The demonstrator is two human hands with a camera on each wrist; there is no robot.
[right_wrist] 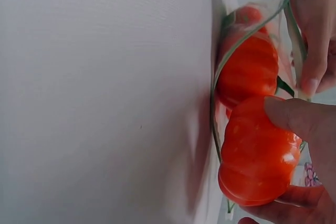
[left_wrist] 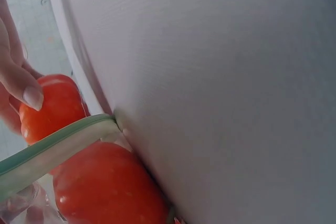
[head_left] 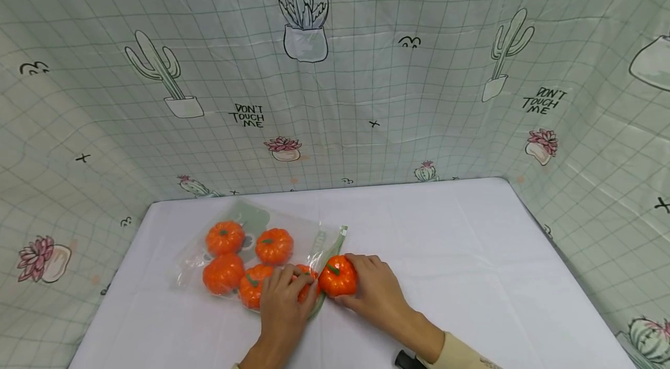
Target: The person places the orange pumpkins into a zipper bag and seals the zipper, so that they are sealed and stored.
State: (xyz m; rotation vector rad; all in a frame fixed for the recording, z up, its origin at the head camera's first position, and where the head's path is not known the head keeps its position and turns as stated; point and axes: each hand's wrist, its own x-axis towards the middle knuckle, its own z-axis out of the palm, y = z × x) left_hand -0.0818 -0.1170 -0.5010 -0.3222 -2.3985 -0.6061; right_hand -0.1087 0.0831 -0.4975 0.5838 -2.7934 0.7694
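Observation:
A clear zip bag point(head_left: 303, 232) with a green-edged mouth lies flat on the white table, several small orange pumpkins point(head_left: 224, 238) inside it. At the bag's mouth my left hand point(head_left: 284, 302) pinches the green-edged strip point(right_wrist: 295, 35), lifting it so the opening gapes in the right wrist view. My right hand point(head_left: 381, 292) holds another orange pumpkin point(head_left: 339, 277) with a green stem, thumb on one side and fingers on the other. That pumpkin is right at the opening, next to a bagged pumpkin point(right_wrist: 249, 69). My left palm is hidden in every view.
A black object point(head_left: 408, 360) lies partly in view at the table's front edge, beside my right sleeve point(head_left: 460, 351). White cloth covers the table point(head_left: 471, 252). A grid-patterned curtain with cactus drawings point(head_left: 366, 84) hangs behind it and at both sides.

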